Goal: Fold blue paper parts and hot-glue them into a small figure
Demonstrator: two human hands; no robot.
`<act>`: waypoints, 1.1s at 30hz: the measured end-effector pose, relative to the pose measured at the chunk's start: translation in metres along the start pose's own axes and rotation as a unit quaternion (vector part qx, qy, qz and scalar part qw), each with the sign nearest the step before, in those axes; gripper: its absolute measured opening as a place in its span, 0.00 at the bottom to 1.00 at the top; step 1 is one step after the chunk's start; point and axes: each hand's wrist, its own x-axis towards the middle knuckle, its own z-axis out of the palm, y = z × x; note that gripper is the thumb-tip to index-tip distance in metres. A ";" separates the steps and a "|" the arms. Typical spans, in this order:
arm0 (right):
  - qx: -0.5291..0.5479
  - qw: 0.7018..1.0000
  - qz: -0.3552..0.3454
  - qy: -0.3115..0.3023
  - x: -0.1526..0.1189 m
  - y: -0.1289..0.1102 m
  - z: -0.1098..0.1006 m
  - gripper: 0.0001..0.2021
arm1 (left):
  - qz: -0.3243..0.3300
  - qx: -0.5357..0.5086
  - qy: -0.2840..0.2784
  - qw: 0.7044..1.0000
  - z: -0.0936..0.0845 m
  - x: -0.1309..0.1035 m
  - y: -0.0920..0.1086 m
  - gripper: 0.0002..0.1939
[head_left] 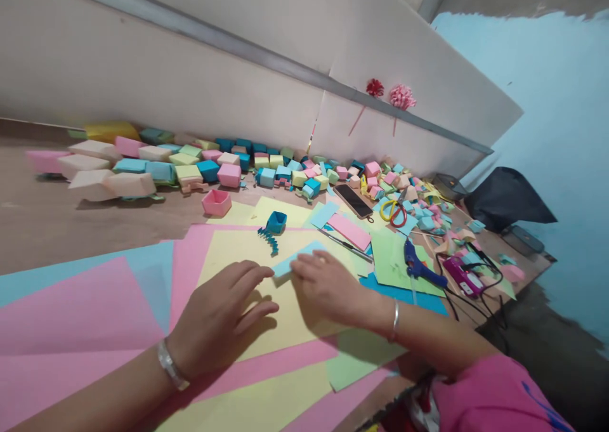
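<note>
A light blue paper strip (295, 261) lies at a slant on a pale yellow sheet (223, 248). Pressed onto the strip's right part, with bent fingers held together, is my right hand (330, 289); its thumb is hidden. My left hand (221, 314) is at the strip's left end, index fingertip close to it, thumb and fingers apart. Whether that fingertip touches the paper I cannot tell. Just beyond the strip sit a small dark blue open paper box (276, 222) and a zigzag-folded dark blue paper strip (269, 240).
Many small folded paper boxes (229, 175) line the wall, beside an open pink box (216, 202). On the right are a phone (353, 202), scissors (394, 212), a pen-like tool (346, 245), a blue glue gun (422, 266) and a purple corded device (464, 276). Pink sheets (80, 311) spread left.
</note>
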 end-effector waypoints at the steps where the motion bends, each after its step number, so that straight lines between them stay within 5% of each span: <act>1: 0.023 1.000 -0.021 -0.005 -0.003 -0.014 0.000 0.11 | -0.009 0.002 -0.009 1.000 0.001 0.000 -0.001 0.14; 5: 0.090 0.995 -0.026 -0.022 -0.006 -0.031 -0.002 0.12 | -0.024 -0.001 -0.066 0.998 0.007 0.000 -0.005 0.08; 15: 0.127 0.990 -0.053 -0.037 -0.006 -0.009 -0.005 0.11 | -0.002 0.026 -0.072 0.997 0.006 0.000 -0.006 0.14; 20: 0.106 0.994 0.025 -0.030 -0.027 -0.009 -0.004 0.11 | 0.056 0.064 -0.075 0.994 0.001 0.000 -0.003 0.12; 26: 0.055 0.998 0.036 0.005 -0.047 -0.024 -0.007 0.10 | 0.137 0.113 -0.083 0.981 -0.005 0.001 0.006 0.14; 33: 0.023 0.997 0.067 0.005 -0.039 -0.023 0.000 0.10 | 0.080 0.109 -0.148 0.980 -0.002 -0.001 0.013 0.13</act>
